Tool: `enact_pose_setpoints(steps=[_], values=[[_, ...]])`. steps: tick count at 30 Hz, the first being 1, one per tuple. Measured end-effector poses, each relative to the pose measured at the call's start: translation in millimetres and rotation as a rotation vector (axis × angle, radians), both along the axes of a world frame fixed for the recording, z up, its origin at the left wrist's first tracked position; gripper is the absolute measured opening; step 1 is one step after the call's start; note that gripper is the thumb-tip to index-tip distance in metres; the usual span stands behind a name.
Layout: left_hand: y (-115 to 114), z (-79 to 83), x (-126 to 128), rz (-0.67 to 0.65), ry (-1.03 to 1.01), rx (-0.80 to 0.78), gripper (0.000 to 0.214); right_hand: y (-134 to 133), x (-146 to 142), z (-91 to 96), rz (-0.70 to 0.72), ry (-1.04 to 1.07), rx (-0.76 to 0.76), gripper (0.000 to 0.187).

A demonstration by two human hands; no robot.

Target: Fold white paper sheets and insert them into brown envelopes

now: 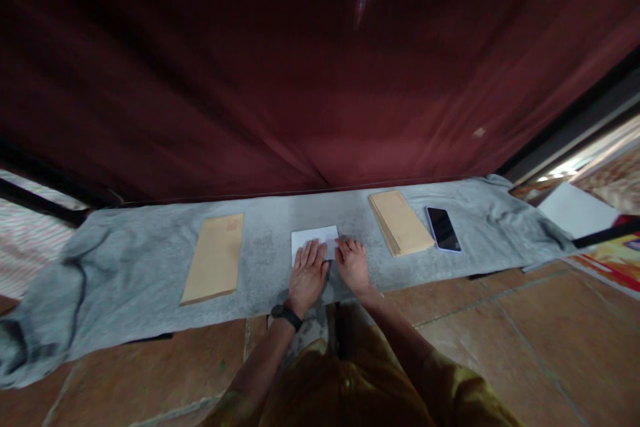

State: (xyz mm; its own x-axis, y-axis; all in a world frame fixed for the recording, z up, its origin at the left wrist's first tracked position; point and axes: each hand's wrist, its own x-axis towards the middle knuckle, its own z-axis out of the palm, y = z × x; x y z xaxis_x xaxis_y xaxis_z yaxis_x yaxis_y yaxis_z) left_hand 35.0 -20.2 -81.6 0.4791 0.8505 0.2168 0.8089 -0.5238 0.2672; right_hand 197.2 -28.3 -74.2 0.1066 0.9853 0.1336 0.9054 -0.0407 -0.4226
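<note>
A folded sheet of white paper (314,236) lies on the grey cloth in front of me. My left hand (309,275), with a dark watch on its wrist, rests flat on the paper with the fingers stretched out, hiding its lower part. At the paper's right edge is my right hand (353,263), fingers slightly bent and apart, the leftmost touching the sheet. To the left lies a pile of tan envelopes (216,257). Another, fanned stack of tan envelopes (403,220) sits to the right of my right hand.
A smartphone (443,229) with a dark screen lies beside the right stack. The grey cloth (135,260) covers a long, narrow surface. Behind it hangs a dark red cloth (320,93). Brown floor tiles (480,333) show below. A white sheet (577,211) and a colourful printed item (617,260) are at far right.
</note>
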Motion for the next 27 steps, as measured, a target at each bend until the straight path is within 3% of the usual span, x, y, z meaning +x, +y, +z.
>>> enact_pose_setpoints(steps=[7,11,20,27], values=[[2.9,-7.3,-7.0,-0.092,0.128,-0.037,0.057,33.7,-47.8,-1.5,0.264,0.166,0.098,0.046],[6.8,-17.1,-12.9,-0.037,0.105,-0.016,0.061,44.1,-62.2,-12.3,0.332,0.119,0.113,0.046],[16.0,-14.9,-28.5,0.212,-0.023,-0.038,0.062,35.1,-27.0,-21.9,0.241,-0.066,0.101,0.052],[11.5,-16.4,-50.1,0.277,-0.007,0.022,0.06,31.7,-6.9,-30.3,0.125,-0.076,0.146,0.058]])
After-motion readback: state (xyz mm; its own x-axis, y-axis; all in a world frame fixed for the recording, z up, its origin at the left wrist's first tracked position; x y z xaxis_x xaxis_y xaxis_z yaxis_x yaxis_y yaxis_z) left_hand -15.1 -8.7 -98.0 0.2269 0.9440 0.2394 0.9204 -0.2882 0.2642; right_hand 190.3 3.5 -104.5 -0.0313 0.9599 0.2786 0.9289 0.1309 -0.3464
